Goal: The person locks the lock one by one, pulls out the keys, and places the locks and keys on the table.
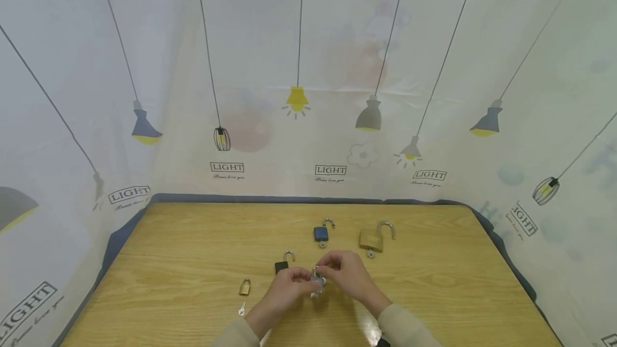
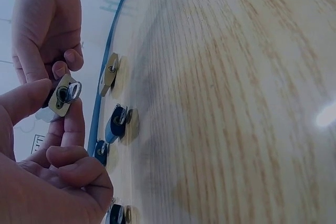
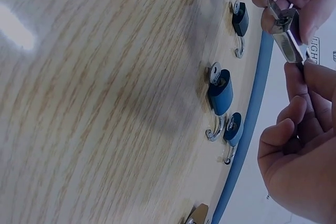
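Observation:
Between the fingers of my left hand [image 1: 287, 289] is a small silver-grey padlock [image 1: 316, 284], held above the table. A key [image 2: 73, 92] sits in the keyhole on its underside, seen in the left wrist view. My right hand [image 1: 351, 276] pinches the shackle end of this padlock; its fingertips partly cover the shackle, so I cannot tell whether that is open. Just beyond my left hand lies a black padlock [image 1: 281, 267] with its shackle raised. Left of that hand are a small brass padlock [image 1: 245, 287] and a loose key [image 1: 242, 309].
Farther back lie a blue padlock [image 1: 320, 234] and a large brass padlock [image 1: 371, 241], both with raised shackles and keys inserted. Another blue padlock [image 3: 233, 129] shows in the right wrist view. A printed curtain [image 1: 270, 175] surrounds the wooden table [image 1: 183, 245].

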A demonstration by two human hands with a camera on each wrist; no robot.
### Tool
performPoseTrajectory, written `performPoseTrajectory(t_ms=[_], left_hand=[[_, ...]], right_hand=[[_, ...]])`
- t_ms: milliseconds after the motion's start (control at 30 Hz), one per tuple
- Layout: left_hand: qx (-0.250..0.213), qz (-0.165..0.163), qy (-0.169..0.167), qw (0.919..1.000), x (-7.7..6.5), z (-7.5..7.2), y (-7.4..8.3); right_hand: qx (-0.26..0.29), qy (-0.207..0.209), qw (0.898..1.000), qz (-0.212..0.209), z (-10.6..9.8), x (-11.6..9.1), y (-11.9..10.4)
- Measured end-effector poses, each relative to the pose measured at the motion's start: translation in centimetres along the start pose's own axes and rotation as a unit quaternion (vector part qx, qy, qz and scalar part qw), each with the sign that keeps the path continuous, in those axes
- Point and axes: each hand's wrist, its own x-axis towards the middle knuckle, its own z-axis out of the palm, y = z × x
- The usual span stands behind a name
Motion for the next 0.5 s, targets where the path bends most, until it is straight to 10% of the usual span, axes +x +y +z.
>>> performPoseTrajectory(t_ms=[500], left_hand=[[0.005, 0.016, 0.003, 0.9999, 0.07, -0.45, 0.06]], right_hand=[[-0.006, 0.034, 0.999, 0.002, 0.15, -0.29, 0.28]])
